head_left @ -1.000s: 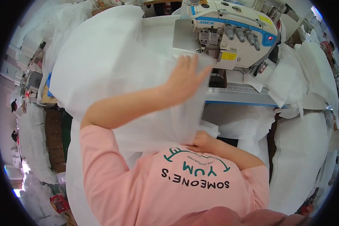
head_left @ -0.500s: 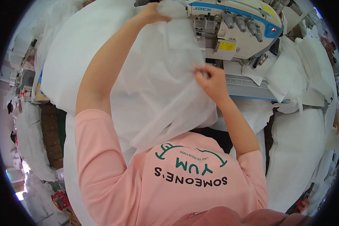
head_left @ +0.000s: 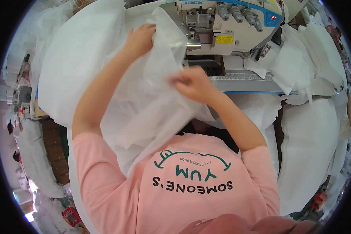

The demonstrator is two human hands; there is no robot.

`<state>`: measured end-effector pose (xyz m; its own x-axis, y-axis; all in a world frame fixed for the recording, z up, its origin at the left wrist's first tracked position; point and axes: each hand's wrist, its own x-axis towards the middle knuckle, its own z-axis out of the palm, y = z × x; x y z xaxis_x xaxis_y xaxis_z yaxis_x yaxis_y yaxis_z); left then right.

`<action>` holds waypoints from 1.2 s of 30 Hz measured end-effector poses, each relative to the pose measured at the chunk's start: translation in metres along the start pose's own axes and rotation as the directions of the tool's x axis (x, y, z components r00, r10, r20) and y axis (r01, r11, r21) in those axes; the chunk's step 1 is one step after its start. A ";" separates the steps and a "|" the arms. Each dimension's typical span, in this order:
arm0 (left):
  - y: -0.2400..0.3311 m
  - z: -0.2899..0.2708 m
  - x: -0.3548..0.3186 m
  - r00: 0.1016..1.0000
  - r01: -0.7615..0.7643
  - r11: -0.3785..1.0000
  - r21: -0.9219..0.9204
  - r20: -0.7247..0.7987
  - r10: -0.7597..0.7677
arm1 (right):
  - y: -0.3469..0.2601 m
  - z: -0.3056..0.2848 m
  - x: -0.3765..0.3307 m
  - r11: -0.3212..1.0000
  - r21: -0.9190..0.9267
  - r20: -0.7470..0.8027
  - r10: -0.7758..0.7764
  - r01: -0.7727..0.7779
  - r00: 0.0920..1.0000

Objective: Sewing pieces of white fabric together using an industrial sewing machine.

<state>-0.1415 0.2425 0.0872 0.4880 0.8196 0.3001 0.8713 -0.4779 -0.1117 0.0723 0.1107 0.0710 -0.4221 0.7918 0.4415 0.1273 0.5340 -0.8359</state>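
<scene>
A thin white sheet of fabric (head_left: 144, 101) hangs in loose folds from both hands down over my lap. My left hand (head_left: 141, 41) grips its upper part, fingers curled into the cloth, left of the sewing machine. Lower and to the right, my right hand (head_left: 191, 82) is closed at the fabric's right edge; its fingertips are smeared by motion. Just beyond them stands the white and blue sewing machine (head_left: 238, 29), an overlock type with several grey tension knobs. The cloth lies apart from its needle area.
A grey ruled strip (head_left: 245, 77) runs along the machine table's front edge. White fabric pieces (head_left: 296, 62) are heaped right of the machine. A large white bundle (head_left: 308, 156) stands at the right, and more white cloth (head_left: 78, 66) covers the left side.
My left hand has come down and left, drawing the fabric away from the machine. My right hand has shifted left with the cloth's edge. The view has moved slightly.
</scene>
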 end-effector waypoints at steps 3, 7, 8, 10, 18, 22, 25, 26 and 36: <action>0.020 -0.014 -0.047 0.993 0.063 0.928 -0.368 -0.069 -0.095 | 0.004 -0.039 -0.073 0.975 0.119 0.104 0.178 -0.190 0.979; 0.053 -0.012 -0.061 0.891 0.218 0.541 -0.812 -0.061 -0.450 | 0.013 -0.059 -0.134 0.850 0.063 0.119 0.513 -0.522 0.850; 0.063 -0.021 -0.060 0.862 0.244 0.521 -0.818 -0.063 -0.503 | 0.016 -0.054 -0.144 0.848 0.064 0.116 0.518 -0.527 0.847; 0.068 -0.024 -0.062 0.829 0.270 0.501 -0.822 -0.067 -0.556 | 0.022 -0.041 -0.161 0.832 -0.006 0.100 0.552 -0.555 0.827; 0.080 -0.065 -0.033 0.948 0.207 0.596 -0.776 0.010 -0.317 | 0.010 -0.032 -0.138 0.919 0.043 -0.291 0.386 -0.391 0.875; 0.067 -0.057 -0.025 0.950 0.217 0.744 -0.632 -0.037 -0.309 | -0.013 -0.014 -0.141 0.953 -0.077 -0.209 0.271 -0.292 0.940; 0.062 -0.053 -0.029 0.976 0.137 0.682 -0.719 -0.018 -0.215 | -0.026 -0.002 -0.158 0.960 -0.059 -0.115 0.267 -0.275 0.957; 0.066 -0.054 -0.034 0.988 0.123 0.644 -0.755 0.031 -0.152 | -0.029 0.004 -0.162 0.971 -0.037 -0.109 0.232 -0.237 0.967; 0.048 -0.072 -0.023 0.957 0.272 0.598 -0.754 0.147 -0.250 | -0.045 0.046 -0.166 0.947 0.109 -0.184 0.317 -0.302 0.930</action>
<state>-0.1148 0.1782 0.1434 0.2568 0.9503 0.1762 0.6144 -0.3013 0.7292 0.0952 -0.0579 0.0204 -0.1869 0.9606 0.2056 0.1501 0.2348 -0.9604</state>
